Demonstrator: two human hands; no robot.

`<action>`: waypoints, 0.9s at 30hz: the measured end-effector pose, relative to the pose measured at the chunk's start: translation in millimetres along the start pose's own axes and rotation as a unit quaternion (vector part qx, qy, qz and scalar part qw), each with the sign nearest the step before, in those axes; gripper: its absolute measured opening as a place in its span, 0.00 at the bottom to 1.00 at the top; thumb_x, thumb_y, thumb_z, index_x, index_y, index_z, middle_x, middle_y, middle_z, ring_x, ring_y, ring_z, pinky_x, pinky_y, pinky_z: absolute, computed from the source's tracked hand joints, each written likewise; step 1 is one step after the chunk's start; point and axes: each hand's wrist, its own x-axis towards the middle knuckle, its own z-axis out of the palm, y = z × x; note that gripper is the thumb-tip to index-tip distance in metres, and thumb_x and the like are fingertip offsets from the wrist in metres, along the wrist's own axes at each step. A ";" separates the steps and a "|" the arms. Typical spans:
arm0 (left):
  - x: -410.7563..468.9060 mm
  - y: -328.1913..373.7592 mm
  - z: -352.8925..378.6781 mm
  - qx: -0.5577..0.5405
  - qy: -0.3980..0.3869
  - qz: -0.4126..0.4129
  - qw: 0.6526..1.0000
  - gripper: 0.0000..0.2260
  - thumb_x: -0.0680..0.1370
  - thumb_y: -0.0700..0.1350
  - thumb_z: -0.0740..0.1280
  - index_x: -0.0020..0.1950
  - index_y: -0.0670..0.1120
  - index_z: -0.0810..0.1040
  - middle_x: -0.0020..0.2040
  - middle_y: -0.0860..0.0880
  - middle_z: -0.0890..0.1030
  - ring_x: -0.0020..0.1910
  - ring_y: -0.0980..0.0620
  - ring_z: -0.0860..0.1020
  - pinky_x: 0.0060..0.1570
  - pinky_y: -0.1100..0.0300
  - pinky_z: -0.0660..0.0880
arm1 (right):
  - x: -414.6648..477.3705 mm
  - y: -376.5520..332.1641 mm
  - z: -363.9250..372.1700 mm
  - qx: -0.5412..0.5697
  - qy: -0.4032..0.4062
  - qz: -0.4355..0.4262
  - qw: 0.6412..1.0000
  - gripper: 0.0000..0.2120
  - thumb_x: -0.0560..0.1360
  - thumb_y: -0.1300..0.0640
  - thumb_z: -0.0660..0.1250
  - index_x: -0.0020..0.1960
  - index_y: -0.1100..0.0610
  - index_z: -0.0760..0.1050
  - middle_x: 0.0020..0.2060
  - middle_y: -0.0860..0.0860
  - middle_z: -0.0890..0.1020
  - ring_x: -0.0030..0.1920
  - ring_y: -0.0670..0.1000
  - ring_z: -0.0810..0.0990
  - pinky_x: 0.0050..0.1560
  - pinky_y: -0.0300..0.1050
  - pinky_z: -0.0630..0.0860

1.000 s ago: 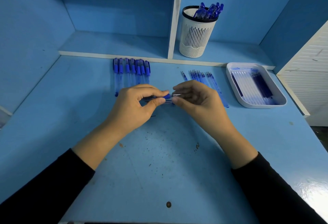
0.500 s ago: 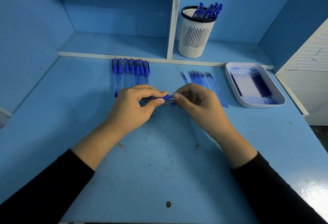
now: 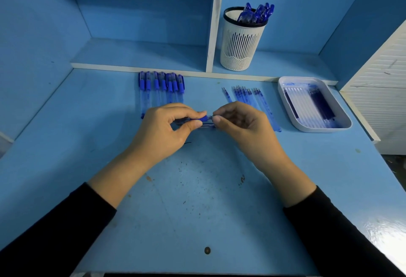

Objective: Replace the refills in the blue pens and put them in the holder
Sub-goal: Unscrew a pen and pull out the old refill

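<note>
My left hand (image 3: 163, 131) grips a blue pen (image 3: 203, 120) that lies level above the desk, its blue grip showing past my thumb. My right hand (image 3: 239, 127) pinches the pen's right end with thumb and forefinger; the tip piece is hidden between those fingers. A row of several capped blue pens (image 3: 161, 88) lies behind my left hand. Several loose refills (image 3: 252, 99) lie behind my right hand. The white slotted holder (image 3: 240, 41) stands on the low shelf with several blue pens in it.
A white tray (image 3: 283, 99) with refills inside sits at the right of the desk. A white upright divider (image 3: 214, 24) stands left of the holder. A white slatted panel (image 3: 382, 92) borders the desk's right edge. Small dark specks dot the desk near me.
My right hand has closed in on the pen's right end; the thin refill tip seen a second ago is now covered by its fingers. My left hand has held still.
</note>
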 end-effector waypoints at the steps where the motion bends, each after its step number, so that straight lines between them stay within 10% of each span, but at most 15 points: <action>1: -0.1 -0.3 0.1 -0.001 0.000 -0.002 1.000 0.08 0.74 0.38 0.74 0.52 0.45 0.85 0.45 0.55 0.84 0.44 0.58 0.81 0.46 0.68 0.76 | -0.2 -0.1 0.0 0.009 0.010 0.001 1.000 0.03 0.74 0.65 0.71 0.47 0.63 0.79 0.37 0.49 0.82 0.38 0.44 0.81 0.45 0.35 0.76; 10: -0.6 -2.9 -1.7 -0.009 0.022 -0.020 1.000 0.08 0.74 0.37 0.74 0.51 0.45 0.85 0.48 0.52 0.85 0.45 0.55 0.82 0.49 0.66 0.77 | -4.3 -4.5 -12.7 0.103 0.088 0.053 0.989 0.07 0.73 0.67 0.71 0.45 0.56 0.83 0.39 0.50 0.85 0.42 0.48 0.82 0.52 0.40 0.78; 15: -1.7 -4.1 -2.2 -0.004 0.032 -0.023 0.999 0.07 0.74 0.36 0.74 0.51 0.44 0.85 0.47 0.52 0.85 0.44 0.54 0.82 0.49 0.67 0.77 | -10.5 3.4 -14.8 -0.088 0.078 0.031 0.993 0.05 0.72 0.64 0.73 0.42 0.56 0.79 0.35 0.47 0.81 0.36 0.42 0.77 0.40 0.33 0.73; 27: -7.7 -2.2 0.4 0.005 0.011 -0.023 1.000 0.08 0.74 0.38 0.74 0.53 0.45 0.85 0.47 0.53 0.85 0.45 0.56 0.82 0.49 0.65 0.78 | -15.2 8.4 -6.3 -0.294 0.015 -0.046 0.955 0.04 0.70 0.64 0.73 0.44 0.59 0.79 0.36 0.50 0.80 0.38 0.51 0.79 0.46 0.41 0.77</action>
